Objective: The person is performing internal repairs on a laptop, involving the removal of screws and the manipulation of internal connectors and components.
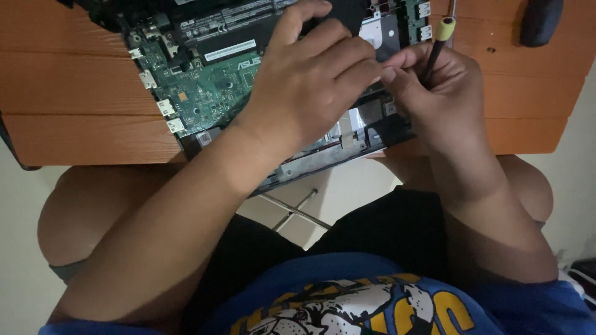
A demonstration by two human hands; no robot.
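While the left hand (310, 80) presses flat on the opened laptop (248, 80) at the desk (81, 93) edge, the right hand (434, 93) pinches a screwdriver (437, 46); a slip could gouge the green circuit board (205, 87) or drop a screw.

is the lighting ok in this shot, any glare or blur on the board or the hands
Head view: dim, soft light with no hard shadows or glare; the green circuit board is fairly sharp, while the left hand and right hand, which grips a black screwdriver with a yellow cap, look slightly soft; the lap below is dark, and the wooden table bows a little from the wide lens.
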